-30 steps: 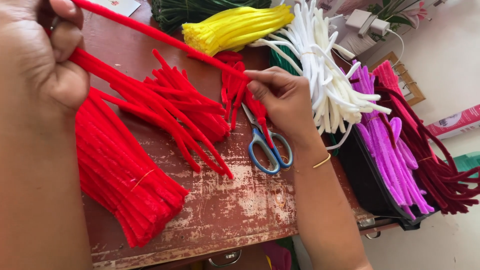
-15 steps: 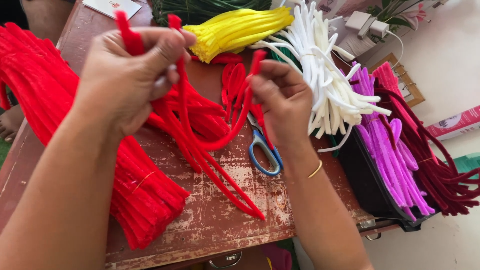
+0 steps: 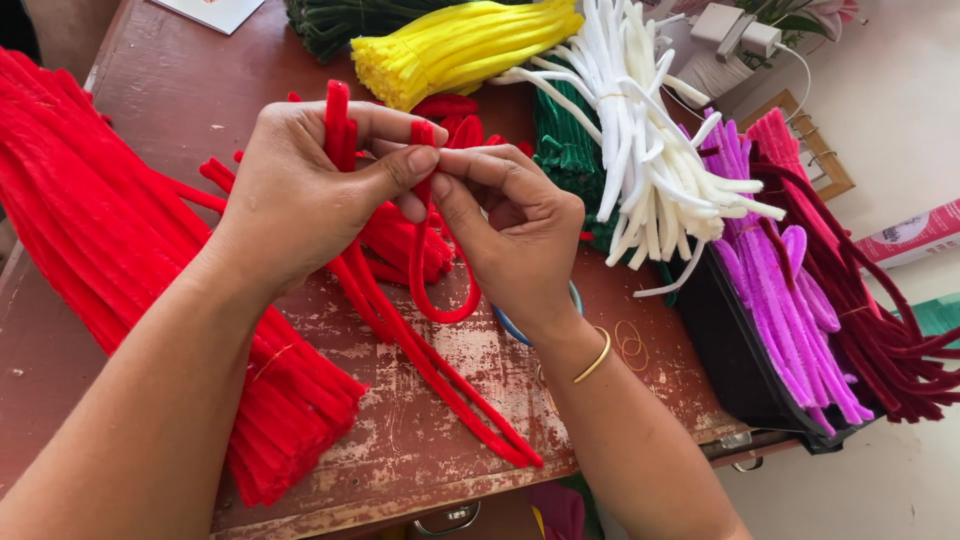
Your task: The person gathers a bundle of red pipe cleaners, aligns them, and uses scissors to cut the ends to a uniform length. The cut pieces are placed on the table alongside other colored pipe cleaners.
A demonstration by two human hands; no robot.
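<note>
A white card [image 3: 215,12] lies at the table's far edge; a pink-and-white package [image 3: 915,235] sits far right.

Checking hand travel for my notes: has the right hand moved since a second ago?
Yes. The right hand has lifted off the table by the scissors and shifted toward the left hand, now pinching a red pipe cleaner.

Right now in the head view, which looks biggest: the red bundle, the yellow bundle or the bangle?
1. red bundle, though it lies nearest the camera, so that may flatter it.
2. yellow bundle
3. bangle, clearly smallest.
</note>
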